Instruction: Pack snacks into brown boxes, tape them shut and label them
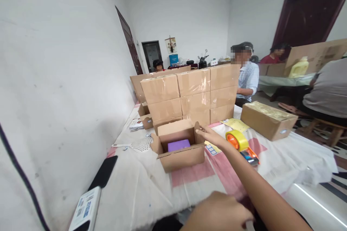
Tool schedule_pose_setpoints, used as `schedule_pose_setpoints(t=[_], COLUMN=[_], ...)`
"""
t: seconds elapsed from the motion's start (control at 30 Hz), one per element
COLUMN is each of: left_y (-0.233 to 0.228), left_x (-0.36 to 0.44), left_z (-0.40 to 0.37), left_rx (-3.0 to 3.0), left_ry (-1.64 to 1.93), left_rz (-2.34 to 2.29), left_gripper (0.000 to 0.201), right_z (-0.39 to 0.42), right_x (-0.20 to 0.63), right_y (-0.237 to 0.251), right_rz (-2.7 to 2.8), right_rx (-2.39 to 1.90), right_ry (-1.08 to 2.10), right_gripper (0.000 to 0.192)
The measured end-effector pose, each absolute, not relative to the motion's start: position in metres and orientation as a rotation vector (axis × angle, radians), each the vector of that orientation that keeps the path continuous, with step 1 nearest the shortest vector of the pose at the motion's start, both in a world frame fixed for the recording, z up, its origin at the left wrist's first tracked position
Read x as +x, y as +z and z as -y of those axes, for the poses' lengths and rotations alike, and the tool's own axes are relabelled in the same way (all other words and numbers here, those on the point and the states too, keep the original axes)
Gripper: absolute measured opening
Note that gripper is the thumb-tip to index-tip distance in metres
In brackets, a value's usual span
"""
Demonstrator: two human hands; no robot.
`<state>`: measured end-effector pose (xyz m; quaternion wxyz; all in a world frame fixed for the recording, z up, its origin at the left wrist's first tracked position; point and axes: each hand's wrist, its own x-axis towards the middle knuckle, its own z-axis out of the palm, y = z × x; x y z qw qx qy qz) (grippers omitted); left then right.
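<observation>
Two hands in view: left hand (217,211) low at the frame's bottom edge, loosely curled, holding nothing that shows; right hand (213,136) outstretched, fingers open, touching the right flap of the open box (180,146) mid-counter. Purple item (178,144) inside. Judged: flap-closing step; tape dispenser (241,144) just beside the wrist. Taped cartons (189,95) stacked behind. Left palm cut off.
</observation>
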<state>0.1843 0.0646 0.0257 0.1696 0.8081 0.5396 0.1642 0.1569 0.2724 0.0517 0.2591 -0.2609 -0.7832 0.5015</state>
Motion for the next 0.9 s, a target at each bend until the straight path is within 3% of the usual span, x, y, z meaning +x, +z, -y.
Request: schedule_pose_setpoints(t=[0.07,0.13,0.2,0.23,0.33,0.4,0.5,0.6,0.67,0.8,0.9], left_y=[0.059,0.073,0.061,0.047,-0.007,-0.038,-0.061,-0.065,-0.062,-0.048,-0.035], left_x=[0.152,0.109,0.06,0.036,-0.019,-0.04,-0.056,-0.06,-0.054,-0.02,0.008], left_z=[-0.039,-0.017,-0.004,-0.002,-0.01,-0.022,-0.032,-0.032,-0.031,-0.037,-0.045], left_rx=[2.22,1.794,1.059,0.819,0.995,1.405,1.762,1.86,1.73,1.168,0.872], left_ry=[0.841,1.503,2.184,2.304,2.386,2.12,1.897,1.952,1.975,2.069,2.183], left_rz=[-1.964,-2.579,-2.943,-2.927,-2.356,-2.121,-1.98,-1.821,-1.85,-2.002,-1.916], left_gripper=[0.02,0.025,0.029,0.033,0.065,0.087,0.095,0.106,0.104,0.079,0.081], right_z=[-0.267,-0.26,-0.253,-0.25,-0.249,-0.253,-0.258,-0.255,-0.249,-0.238,-0.232], right_x=[0.166,0.169,0.169,0.169,0.169,0.166,0.157,0.147,0.143,0.146,0.157], right_y=[0.045,0.033,0.02,0.014,0.007,0.007,0.005,0.0,-0.002,0.003,0.008], right_rz=[2.138,2.172,2.211,2.226,2.216,2.154,1.936,1.623,1.445,1.28,1.352], right_rx=[-0.481,-0.322,-0.251,-0.239,-0.18,-0.151,-0.174,-0.28,-0.332,-0.276,-0.175], right_ry=[1.308,1.326,1.309,1.28,1.232,1.276,1.407,1.607,1.721,1.79,1.746], right_gripper=[0.047,0.058,0.065,0.067,0.068,0.068,0.069,0.071,0.069,0.061,0.058])
